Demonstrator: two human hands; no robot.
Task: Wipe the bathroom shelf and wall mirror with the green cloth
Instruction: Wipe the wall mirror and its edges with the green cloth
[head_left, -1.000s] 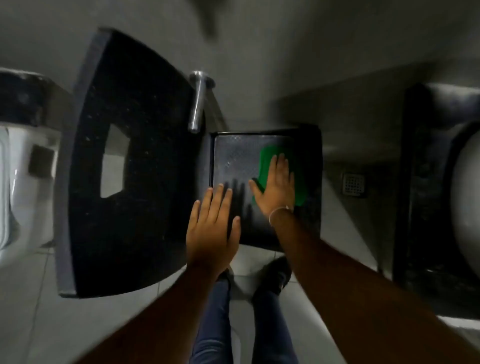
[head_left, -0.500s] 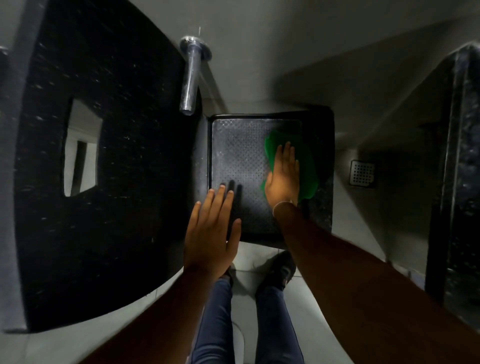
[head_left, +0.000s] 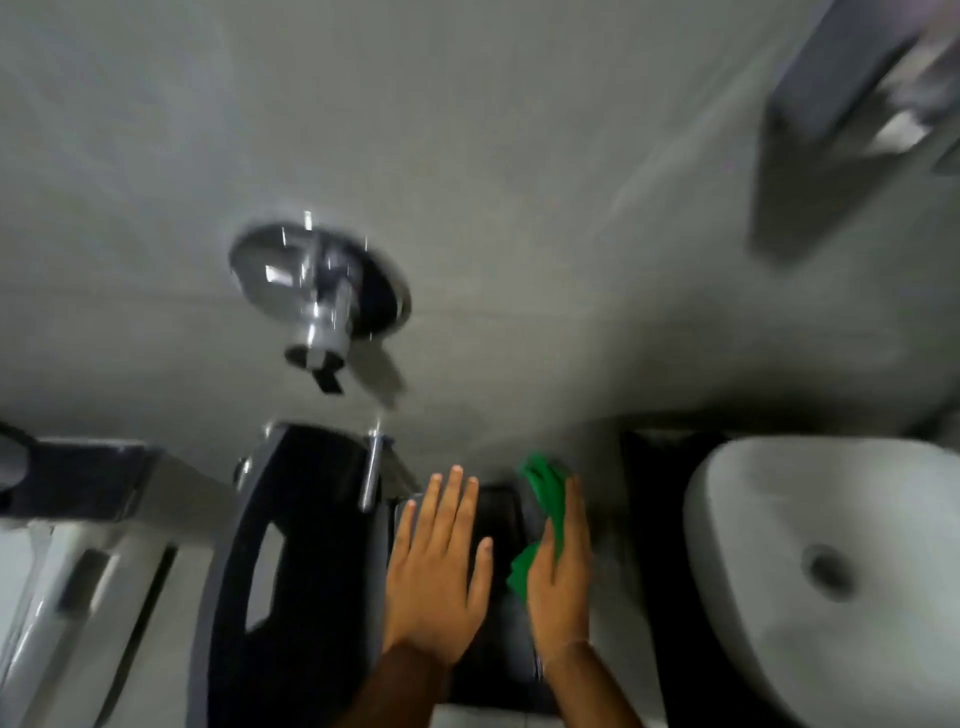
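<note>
Head view: left hand (head_left: 436, 566) lies flat, fingers spread, on the shelf (head_left: 498, 512); right hand (head_left: 561, 571) presses green cloth (head_left: 545, 493).

Dim, motion-blurred (worst at edges), fisheye-warped

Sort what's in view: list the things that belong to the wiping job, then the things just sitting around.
Part of the job:
green cloth
right hand pressing the cloth
left hand flat on the shelf
small black shelf

Just there:
white basin
chrome wall fitting
large black shelf
chrome rod
</note>
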